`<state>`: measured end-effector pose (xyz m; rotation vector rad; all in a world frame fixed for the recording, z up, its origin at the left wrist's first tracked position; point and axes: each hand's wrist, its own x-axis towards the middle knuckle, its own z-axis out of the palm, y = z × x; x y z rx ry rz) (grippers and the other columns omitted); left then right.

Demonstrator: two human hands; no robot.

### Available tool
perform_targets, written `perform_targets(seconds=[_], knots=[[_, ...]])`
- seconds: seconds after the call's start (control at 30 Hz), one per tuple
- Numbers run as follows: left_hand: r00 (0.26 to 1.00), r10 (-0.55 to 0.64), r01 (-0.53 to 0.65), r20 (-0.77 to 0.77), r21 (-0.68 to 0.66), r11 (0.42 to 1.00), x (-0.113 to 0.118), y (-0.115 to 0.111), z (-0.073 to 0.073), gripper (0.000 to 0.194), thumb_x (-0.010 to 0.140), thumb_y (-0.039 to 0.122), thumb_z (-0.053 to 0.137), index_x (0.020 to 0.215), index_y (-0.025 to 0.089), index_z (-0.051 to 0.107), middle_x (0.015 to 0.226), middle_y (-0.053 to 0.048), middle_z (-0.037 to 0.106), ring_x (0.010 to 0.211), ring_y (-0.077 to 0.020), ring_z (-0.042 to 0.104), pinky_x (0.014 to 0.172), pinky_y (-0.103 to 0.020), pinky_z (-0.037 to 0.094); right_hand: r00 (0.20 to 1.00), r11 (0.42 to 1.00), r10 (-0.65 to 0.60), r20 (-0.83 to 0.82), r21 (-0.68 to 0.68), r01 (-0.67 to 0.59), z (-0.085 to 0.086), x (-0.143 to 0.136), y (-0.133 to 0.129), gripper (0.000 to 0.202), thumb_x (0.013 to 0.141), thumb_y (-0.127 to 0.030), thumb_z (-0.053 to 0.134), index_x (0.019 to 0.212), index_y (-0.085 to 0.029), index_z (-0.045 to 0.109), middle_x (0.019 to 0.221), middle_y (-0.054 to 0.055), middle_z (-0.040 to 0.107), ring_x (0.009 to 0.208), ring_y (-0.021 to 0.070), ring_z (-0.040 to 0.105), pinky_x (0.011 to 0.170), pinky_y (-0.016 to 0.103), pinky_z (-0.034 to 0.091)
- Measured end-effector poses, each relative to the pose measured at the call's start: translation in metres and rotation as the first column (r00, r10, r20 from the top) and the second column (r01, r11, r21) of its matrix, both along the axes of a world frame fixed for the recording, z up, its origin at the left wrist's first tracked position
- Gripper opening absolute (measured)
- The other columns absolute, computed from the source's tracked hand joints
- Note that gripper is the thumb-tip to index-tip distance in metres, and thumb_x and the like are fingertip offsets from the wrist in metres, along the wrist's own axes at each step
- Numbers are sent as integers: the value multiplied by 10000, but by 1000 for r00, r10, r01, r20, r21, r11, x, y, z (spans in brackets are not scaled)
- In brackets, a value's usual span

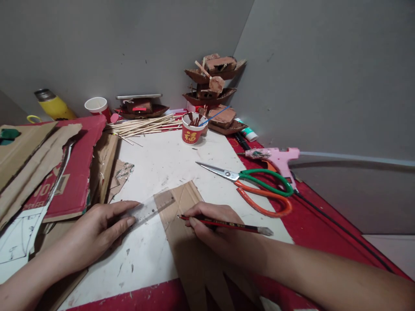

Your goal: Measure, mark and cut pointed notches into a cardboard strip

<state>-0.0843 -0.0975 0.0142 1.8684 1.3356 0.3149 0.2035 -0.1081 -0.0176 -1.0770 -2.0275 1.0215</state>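
A clear plastic ruler [149,211] is pinched between the thumb and fingers of my left hand [103,229]. Its far end lies over a strip of brown cardboard [186,242]. My right hand [217,224] holds a red and black pencil [227,223], its tip on or just above the cardboard close to the ruler's lower edge. Faint lines show on the cardboard near the tip. The cardboard's near end is cut into pointed strips. Beneath it lies a white sheet [155,162] with dark specks.
Scissors [238,175] with green and orange handles lie right of the cardboard, near a pink glue gun [275,157]. Wooden sticks [145,126], a paint-stained paper cup [191,131] and brown model boats [210,93] stand behind. Cardboard sheets [69,172] are piled left.
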Motion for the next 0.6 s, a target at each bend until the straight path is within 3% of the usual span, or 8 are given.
perform_targets(seconds=[0.17,0.3,0.37,0.43,0.47,0.5,0.53,0.6], knots=[[1000,6,-6,11,40,999,0,0,0,429,918,441,554,1233,188,700,1128,-106,756,962,-270,724,840,-358,584,999,996,-13,-47,-86,9,2,3,0,175,917,-223,514,915,-167,680,804,53,734,695,165,673,614,261,520],[1000,-2,2,-5,40,999,0,0,1,447,926,456,532,1231,173,695,1151,-111,747,987,-266,715,896,-365,558,973,973,-171,-157,-180,142,1,16,-5,269,987,-273,454,1122,-198,675,860,54,748,665,151,686,559,242,532],[1000,-3,3,-12,21,1000,1,0,1,455,934,468,512,1230,171,690,1165,-110,740,1008,-261,706,912,-362,546,963,975,-210,-169,-112,192,-1,27,-12,298,1009,-267,408,1159,-208,659,884,65,746,666,159,690,551,252,536],[1000,2,-2,-19,13,1000,0,1,0,457,939,476,501,1237,179,680,1185,-104,730,1043,-260,690,936,-364,528,974,978,-197,-115,41,202,-2,38,-22,273,993,-219,434,1151,-236,656,903,63,739,730,180,699,635,288,555],[1000,4,-4,-22,12,1000,0,1,-1,455,939,479,500,1238,185,677,1189,-100,726,1051,-260,683,941,-365,521,994,985,-81,-70,145,90,-2,42,-28,319,938,-187,515,1234,-245,620,955,71,736,811,206,701,706,319,564],[1000,8,-8,-20,14,1000,-1,2,-2,449,939,480,502,1236,191,675,1187,-94,724,1054,-259,678,942,-363,516,998,969,66,-6,238,-62,-2,44,-35,488,863,-166,607,1341,-245,546,1021,85,727,894,232,691,760,345,563],[1000,8,-8,-14,12,1000,-2,2,-3,441,938,482,507,1228,197,676,1172,-88,727,1042,-256,677,930,-356,517,995,941,93,21,324,-95,0,46,-42,585,796,-153,651,1359,-246,518,1078,99,714,964,254,674,815,371,556],[1000,18,-18,14,2,1000,-4,2,-5,427,930,484,524,1212,201,675,1108,-74,736,977,-241,678,860,-325,529,982,921,138,132,348,-176,2,49,-56,753,716,-98,644,1423,-229,421,1258,147,648,1184,295,585,966,435,502]])
